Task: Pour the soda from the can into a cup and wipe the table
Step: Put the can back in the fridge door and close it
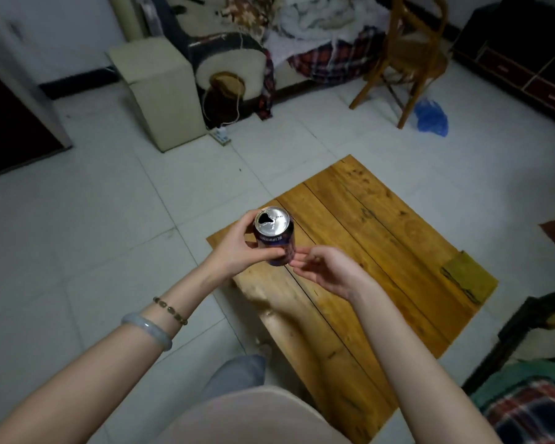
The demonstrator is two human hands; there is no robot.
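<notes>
Left hand point(237, 248) around shiny cylindrical can point(274, 233)

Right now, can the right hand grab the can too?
Probably yes. The right hand sits open just beside the can, with nothing between them. The left hand grips the far side, so the side facing the right hand looks free.

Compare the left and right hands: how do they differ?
The left hand grips the opened can; the right hand holds nothing visible, fingers loosely curled beside it. The left wrist wears a bangle and beaded bracelet; the right wrist is bare. Both hover over the wooden table.
</notes>
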